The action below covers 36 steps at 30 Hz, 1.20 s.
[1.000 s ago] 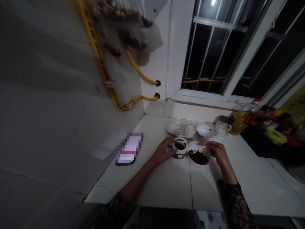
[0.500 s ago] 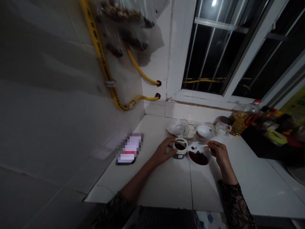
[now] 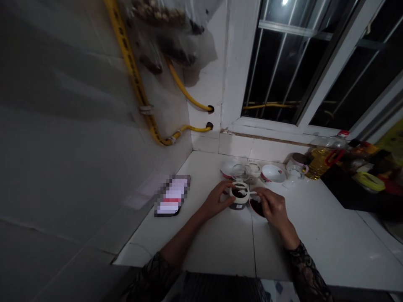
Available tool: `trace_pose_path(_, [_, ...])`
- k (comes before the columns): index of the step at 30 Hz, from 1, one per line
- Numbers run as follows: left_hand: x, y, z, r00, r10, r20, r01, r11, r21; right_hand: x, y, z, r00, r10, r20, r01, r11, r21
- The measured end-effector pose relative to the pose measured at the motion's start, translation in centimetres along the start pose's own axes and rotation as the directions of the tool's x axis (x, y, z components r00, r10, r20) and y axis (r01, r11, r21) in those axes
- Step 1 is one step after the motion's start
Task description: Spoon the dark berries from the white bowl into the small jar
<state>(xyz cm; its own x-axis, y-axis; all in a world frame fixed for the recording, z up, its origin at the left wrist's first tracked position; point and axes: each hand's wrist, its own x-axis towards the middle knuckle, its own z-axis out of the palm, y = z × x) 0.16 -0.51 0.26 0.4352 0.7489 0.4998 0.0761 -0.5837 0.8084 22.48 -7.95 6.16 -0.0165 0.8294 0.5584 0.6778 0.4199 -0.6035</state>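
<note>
My left hand (image 3: pixel 222 196) is wrapped round the side of a small jar (image 3: pixel 238 205) with a white rim, its clear lid (image 3: pixel 242 171) tipped back. Dark contents show inside the jar. In my right hand (image 3: pixel 273 205) is a small white spoon (image 3: pixel 252 192), pinched by its handle, with its bowl over the jar's opening. Just right of the jar stands a white bowl (image 3: pixel 252 205) of dark, crumbly stuff, partly hidden by my right hand. Whether the spoon carries anything is too small to tell.
Behind the jar are another lidded jar (image 3: pixel 254 170), a white bowl (image 3: pixel 273 173) and a glass jar (image 3: pixel 296 163). An oil bottle (image 3: pixel 319 161) and a black box (image 3: pixel 338 186) of condiments stand right. A phone (image 3: pixel 173 195) lies left on the counter (image 3: pixel 217 243).
My right hand has moved left with the spoon, from above the bowl of dark stuff to the jar's opening. My left hand stays on the jar.
</note>
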Motion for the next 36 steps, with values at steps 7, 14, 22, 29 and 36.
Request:
trace_pose_path(7, [0.0,-0.3,0.0,1.000,-0.010,-0.014,0.010,1.000,-0.003,0.4,3.0,-3.2,0.956,0.228,-0.184,-0.237,0.971,-0.025])
trace_pose_path(14, [0.0,0.0,0.0,1.000,-0.014,-0.004,0.014,1.000,-0.002,0.7,4.7,-3.5,0.948,0.317,-0.011,-0.308,0.912,-0.270])
trace_pose_path(22, [0.0,-0.1,0.0,1.000,-0.014,-0.003,0.014,1.000,0.004,0.8,3.6,-1.9,0.899,0.415,0.136,-0.428,0.900,0.086])
trace_pose_path(29, [0.0,0.0,-0.1,1.000,-0.010,0.002,0.010,1.000,0.003,1.5,3.8,-3.3,0.764,0.634,0.117,-0.626,0.685,0.373])
trace_pose_path(36, [0.0,-0.1,0.0,1.000,-0.002,0.002,0.002,1.000,0.004,1.5,4.1,-3.8,0.739,0.664,0.114,-0.629,0.620,0.470])
